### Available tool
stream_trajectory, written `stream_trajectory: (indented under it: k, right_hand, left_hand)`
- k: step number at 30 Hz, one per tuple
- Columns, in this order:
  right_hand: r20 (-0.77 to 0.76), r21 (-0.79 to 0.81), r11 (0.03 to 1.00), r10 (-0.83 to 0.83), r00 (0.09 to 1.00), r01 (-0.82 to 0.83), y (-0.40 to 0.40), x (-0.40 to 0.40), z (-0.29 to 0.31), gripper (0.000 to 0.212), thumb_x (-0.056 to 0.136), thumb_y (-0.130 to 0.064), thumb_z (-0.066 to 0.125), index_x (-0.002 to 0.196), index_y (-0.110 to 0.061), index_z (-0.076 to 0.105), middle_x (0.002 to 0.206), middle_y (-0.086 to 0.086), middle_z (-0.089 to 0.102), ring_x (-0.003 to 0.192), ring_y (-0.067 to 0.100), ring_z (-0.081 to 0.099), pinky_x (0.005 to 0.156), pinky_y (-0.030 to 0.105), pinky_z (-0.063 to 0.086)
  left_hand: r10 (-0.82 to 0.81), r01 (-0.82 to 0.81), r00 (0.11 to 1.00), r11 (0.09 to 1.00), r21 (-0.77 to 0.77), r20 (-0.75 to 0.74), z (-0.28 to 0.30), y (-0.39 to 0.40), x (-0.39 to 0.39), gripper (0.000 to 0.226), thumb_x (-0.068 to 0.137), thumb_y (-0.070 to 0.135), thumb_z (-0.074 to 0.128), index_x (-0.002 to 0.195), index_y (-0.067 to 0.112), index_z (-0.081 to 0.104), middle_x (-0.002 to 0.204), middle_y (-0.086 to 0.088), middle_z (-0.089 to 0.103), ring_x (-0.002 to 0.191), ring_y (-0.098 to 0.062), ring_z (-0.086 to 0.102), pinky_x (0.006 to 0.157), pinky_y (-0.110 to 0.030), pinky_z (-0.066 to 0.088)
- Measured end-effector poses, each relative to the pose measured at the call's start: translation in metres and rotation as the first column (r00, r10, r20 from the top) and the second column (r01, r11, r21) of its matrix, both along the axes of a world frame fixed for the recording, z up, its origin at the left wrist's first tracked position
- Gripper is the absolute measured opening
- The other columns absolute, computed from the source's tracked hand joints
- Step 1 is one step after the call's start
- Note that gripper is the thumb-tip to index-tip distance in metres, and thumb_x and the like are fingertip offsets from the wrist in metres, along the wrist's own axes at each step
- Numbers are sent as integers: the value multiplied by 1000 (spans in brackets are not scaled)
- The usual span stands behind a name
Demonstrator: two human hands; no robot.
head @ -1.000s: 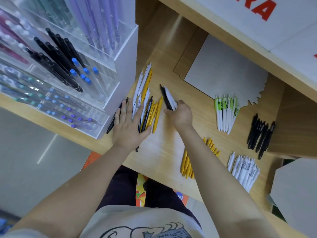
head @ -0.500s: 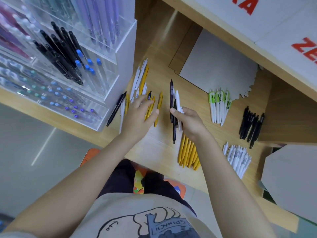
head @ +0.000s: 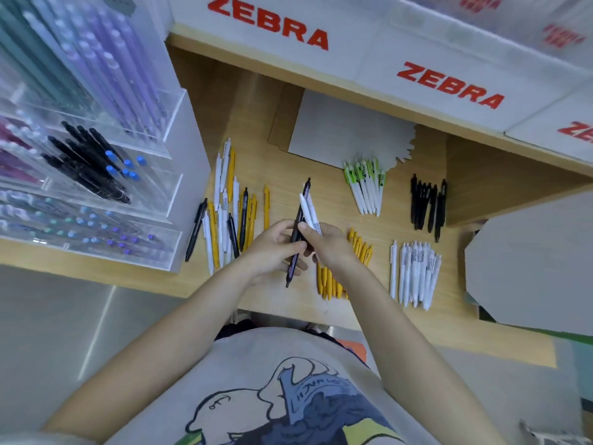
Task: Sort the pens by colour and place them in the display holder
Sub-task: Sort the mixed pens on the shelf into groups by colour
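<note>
ZEBRA signs [head: 449,85], hands [head: 272,248] gripping pens [head: 303,216]

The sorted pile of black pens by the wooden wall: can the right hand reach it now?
Probably not yet: the right hand grips white pens and a black pen, though the shelf path to the black pile looks free.

Bare wooden shelf [head: 290,162] flanked by clear acrylic display holder [head: 167,187] leftward, grey cardboard sheet [head: 346,133] behind, sorted pen piles rightward.

Single head view — looking steeply down, close over wooden shelf [head: 288,303], seemingly wide-angle
</note>
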State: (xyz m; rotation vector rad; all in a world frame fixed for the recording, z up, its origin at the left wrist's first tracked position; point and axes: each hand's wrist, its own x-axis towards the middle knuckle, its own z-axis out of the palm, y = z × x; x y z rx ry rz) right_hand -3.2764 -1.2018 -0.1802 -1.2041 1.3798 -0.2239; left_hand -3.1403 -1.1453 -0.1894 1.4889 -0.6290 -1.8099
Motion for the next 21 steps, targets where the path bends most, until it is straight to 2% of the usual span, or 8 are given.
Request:
stream_trajectory:
  k: [2, 4, 8, 10, 12, 16, 18, 21]
  right_hand:
    - [10, -15, 1000, -12, 1000, 13, 1, -5, 2, 30, 99, -36, 54, 82, -12, 61, 62, 2, 58, 55, 15, 55, 51, 26, 42]
    - [25, -34, 998, -54, 998, 55, 0, -13, 5, 33, 101, -37, 51, 86, -9, 60, 56, 4, 52, 45, 15, 48, 46, 25, 38]
    - [61, 10, 998, -65, 996, 64, 0, -42, 13, 30, 104, -41, 42, 97, -13, 49, 58, -3, 35, 42, 9, 29, 43, 23, 24]
    - [89, 71, 996, -65, 994, 59, 1, -58, 15, 24, 105, -39, 39, 97, -16, 41, 66, -1, 34, 48, 11, 28, 46, 25, 23]
    - [119, 101, 992, -86, 989, 74, 3, -70, 19, 18, 106, -31, 38, 98, -15, 43, 69, 0, 36, 52, 13, 28, 48, 26, 25]
    - [146, 66, 995, -81, 986, 72, 5, -94, 25, 27, 104, -18, 44, 110, 3, 61, 71, 4, 39, 58, 14, 34, 52, 25, 31]
    - [116, 47, 998, 31, 993, -36, 4, -107, 30, 24, 102, -16, 50, 97, 4, 63, 69, 6, 39, 59, 16, 35, 53, 25, 32]
    - [81, 83, 971, 216, 973, -223, -2, -119, 36, 20, 98, -14, 57, 82, -4, 60, 62, 7, 41, 54, 18, 35, 52, 26, 30]
  left_hand:
    - [11, -11, 1000, 999, 32, -2, 3, -2, -1, 30, 99, 12, 60, 127, 19, 55, 105, -14, 71, 80, -31, 73, 66, -37, 59]
    - [68, -66, 998, 994, 84, -19, 3, -4, -1, 18, 101, 10, 54, 118, 14, 58, 95, -12, 71, 78, -29, 68, 66, -36, 57]
    - [185, -176, 980, 977, 119, -68, 4, -9, 0, 9, 98, 2, 47, 97, 10, 51, 70, -6, 51, 60, -19, 47, 58, -31, 39]
    - [165, -158, 985, 981, 111, -54, 4, -14, 1, 11, 101, 7, 46, 93, 14, 45, 66, -2, 45, 57, -15, 40, 55, -28, 32]
    - [77, -76, 997, 995, 62, -13, 3, -20, -1, 14, 105, 22, 47, 94, 14, 43, 67, 1, 42, 55, -13, 36, 51, -25, 31]
    - [-27, 38, 975, 998, -48, 223, 9, -37, -12, 29, 105, 38, 44, 98, 10, 49, 70, -1, 47, 57, -14, 41, 51, -26, 33]
    - [-50, 102, 909, 989, -104, 415, 14, -45, -19, 29, 105, 39, 42, 104, 12, 54, 83, -3, 60, 70, -18, 53, 58, -33, 42]
    - [-136, 262, 852, 947, -187, 506, 21, -55, -30, 17, 106, 33, 42, 98, 25, 54, 97, 2, 66, 92, -17, 61, 78, -39, 51]
